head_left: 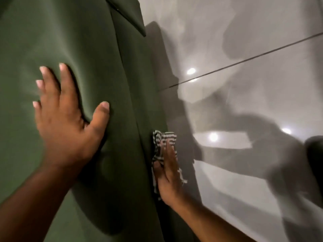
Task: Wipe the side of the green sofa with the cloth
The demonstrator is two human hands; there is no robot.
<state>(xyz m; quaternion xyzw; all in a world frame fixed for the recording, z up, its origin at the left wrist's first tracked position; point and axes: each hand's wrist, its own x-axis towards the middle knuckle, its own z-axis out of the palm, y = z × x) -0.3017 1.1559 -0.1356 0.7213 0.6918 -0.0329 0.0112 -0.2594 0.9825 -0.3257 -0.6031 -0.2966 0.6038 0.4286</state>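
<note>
The green sofa [90,49] fills the left half of the view, its side panel dropping toward the floor. My left hand [64,116] lies flat on the padded top of the sofa, fingers spread, pressing a dent into the fabric. A crumpled striped cloth [161,138] is pressed against the sofa's side. My right hand [167,170] holds the cloth against the panel with flat fingers, low on the side near the floor.
A glossy grey tiled floor [253,102] spreads to the right, with a dark grout line and bright light reflections. Shadows of my arms fall across it. A dark rounded object [314,154] sits at the right edge.
</note>
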